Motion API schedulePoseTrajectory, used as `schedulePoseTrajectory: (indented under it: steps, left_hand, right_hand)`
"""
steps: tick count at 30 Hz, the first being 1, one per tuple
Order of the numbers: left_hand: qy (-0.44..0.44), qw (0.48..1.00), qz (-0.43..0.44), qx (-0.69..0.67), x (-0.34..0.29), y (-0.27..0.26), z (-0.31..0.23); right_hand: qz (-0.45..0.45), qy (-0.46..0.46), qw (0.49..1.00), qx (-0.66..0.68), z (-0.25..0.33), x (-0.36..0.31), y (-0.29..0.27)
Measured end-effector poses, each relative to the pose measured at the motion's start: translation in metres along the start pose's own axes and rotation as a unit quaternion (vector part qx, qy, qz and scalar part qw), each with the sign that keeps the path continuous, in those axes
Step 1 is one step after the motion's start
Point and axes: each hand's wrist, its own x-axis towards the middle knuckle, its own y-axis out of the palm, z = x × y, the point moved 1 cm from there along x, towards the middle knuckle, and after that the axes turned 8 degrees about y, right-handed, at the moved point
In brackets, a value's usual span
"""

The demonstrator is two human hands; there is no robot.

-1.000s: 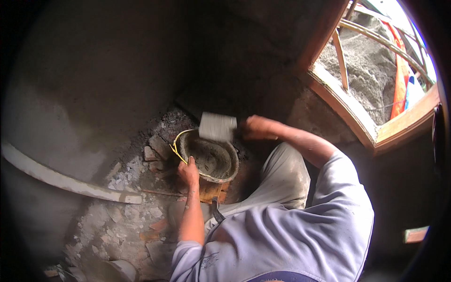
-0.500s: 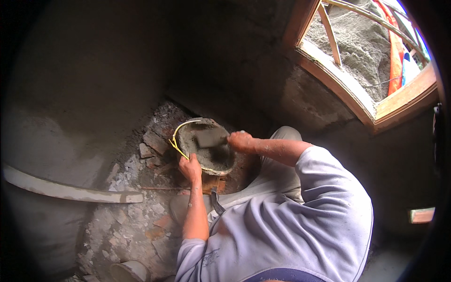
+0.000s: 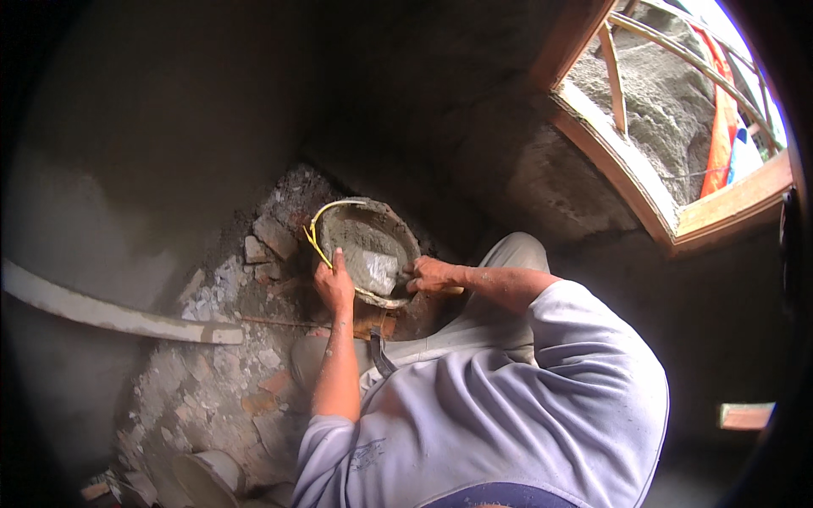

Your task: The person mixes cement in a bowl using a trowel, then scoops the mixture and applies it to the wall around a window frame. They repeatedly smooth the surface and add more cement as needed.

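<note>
Person sat low on a rubble-strewn floor (image 3: 182, 385), both hands at a mortar bucket (image 3: 409, 233) in mid-view, in front of the body. Left hand (image 3: 337, 288) was closed on the near-left part of the bucket's rim, thumb up over the edge, other fingers mostly hidden. Right hand (image 3: 431, 275) was curled tight round the grip of a rectangular plastering trowel (image 3: 378, 270), at the bucket's right side; a bit of pale handle poked out past the fist. Trowel blade lay inside the bucket, wet and shiny, against the grey mortar (image 3: 354, 236); how deep it sat, cannot tell. Bucket looked tilted, its opening facing up toward the camera, rim crusted; yellow bail handle (image 3: 315, 241) looped out over its left side, just beside left hand. Broken brick pieces (image 3: 256, 250) lay left of the bucket. Long pale plank (image 3: 118, 315) ran in from the left edge, its end over the rubble. Pale tub (image 3: 222, 466) at lower left, partly in shadow. Upper right, a wooden window frame (image 3: 616, 176) opened onto a grey sand heap (image 3: 665, 102) with an orange sheet (image 3: 722, 127) beside it
</note>
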Motion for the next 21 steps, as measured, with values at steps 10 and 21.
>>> schedulePoseTrajectory:
  steps: [10,21]
  left_hand:
    - [-0.109,0.979,-0.030,-0.172,0.008,-0.010,0.060]
    - [-0.299,0.910,-0.064,-0.280,0.000,-0.040,0.090]
  right_hand:
    - [-0.071,0.057,0.989,-0.113,0.011,-0.019,-0.036]
    - [0.015,0.288,0.913,0.288,-0.075,0.005,-0.146]
